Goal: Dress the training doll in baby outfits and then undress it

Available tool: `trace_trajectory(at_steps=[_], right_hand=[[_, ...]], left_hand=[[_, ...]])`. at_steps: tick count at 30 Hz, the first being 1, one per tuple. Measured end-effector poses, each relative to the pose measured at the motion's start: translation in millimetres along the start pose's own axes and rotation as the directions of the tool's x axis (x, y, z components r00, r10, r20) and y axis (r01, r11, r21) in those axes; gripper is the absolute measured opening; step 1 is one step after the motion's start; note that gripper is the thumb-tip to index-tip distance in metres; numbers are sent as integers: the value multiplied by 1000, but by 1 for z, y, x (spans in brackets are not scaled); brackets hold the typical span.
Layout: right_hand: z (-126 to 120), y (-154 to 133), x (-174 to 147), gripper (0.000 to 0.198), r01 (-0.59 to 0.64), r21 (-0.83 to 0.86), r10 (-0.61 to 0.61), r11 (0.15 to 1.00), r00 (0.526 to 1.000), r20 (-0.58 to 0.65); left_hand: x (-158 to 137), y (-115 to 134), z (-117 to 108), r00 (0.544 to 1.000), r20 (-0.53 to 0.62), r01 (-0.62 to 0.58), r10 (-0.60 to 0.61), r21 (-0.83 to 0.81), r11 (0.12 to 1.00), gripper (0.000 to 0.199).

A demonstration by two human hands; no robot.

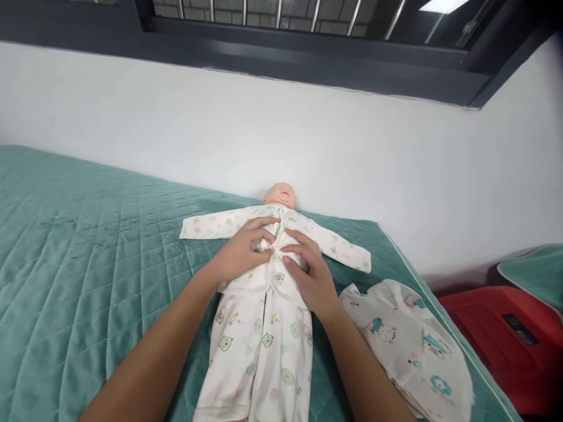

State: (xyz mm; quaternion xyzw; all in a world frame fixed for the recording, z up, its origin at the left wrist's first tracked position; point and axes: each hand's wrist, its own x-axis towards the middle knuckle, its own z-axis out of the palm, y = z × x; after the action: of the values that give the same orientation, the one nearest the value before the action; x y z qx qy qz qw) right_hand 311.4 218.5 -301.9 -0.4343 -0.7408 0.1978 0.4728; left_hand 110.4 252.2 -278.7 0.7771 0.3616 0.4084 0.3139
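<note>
A baby doll [281,194] lies on its back, its head toward the wall. It wears a white long-sleeved baby top [240,282] with small animal prints and white patterned baby trousers [264,351]. My left hand [246,249] is on the left side of the top's front opening, its fingers curled and closed on the fabric edge. From the other side, my right hand [308,266] grips the opposite edge with bent fingers and thumb. Both hands meet around mid-chest, close to a small button [277,225]. The fingers partly hide the fabric between them.
A green quilted cover [109,258] lies under the doll. Folded white printed cloth [409,340] sits to the right, near the bed's edge. Beyond that edge is a red plastic object [492,340]. A white wall [220,129] with a dark window frame [264,47] stands behind.
</note>
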Motion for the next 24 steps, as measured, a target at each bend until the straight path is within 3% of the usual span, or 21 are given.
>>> trace_trajectory(at_steps=[5,12,18,24], right_hand=[[-1,1,0,15,50,-26,-50,998,998,28],[-1,0,0,19,84,-70,-81,994,996,49],[-1,-1,-1,18,62,-79,-59,995,997,41],[0,-2,-1,15,8,-55,-7,998,1000,11]], left_hand=[[-1,-2,-11,1000,21,22,-21,-73,997,9],[-1,-1,-5,1000,-13,27,-27,-29,999,2],[-3,1,1,998,-53,-17,19,41,999,6],[-5,0,-4,998,21,-57,56,33,998,12]])
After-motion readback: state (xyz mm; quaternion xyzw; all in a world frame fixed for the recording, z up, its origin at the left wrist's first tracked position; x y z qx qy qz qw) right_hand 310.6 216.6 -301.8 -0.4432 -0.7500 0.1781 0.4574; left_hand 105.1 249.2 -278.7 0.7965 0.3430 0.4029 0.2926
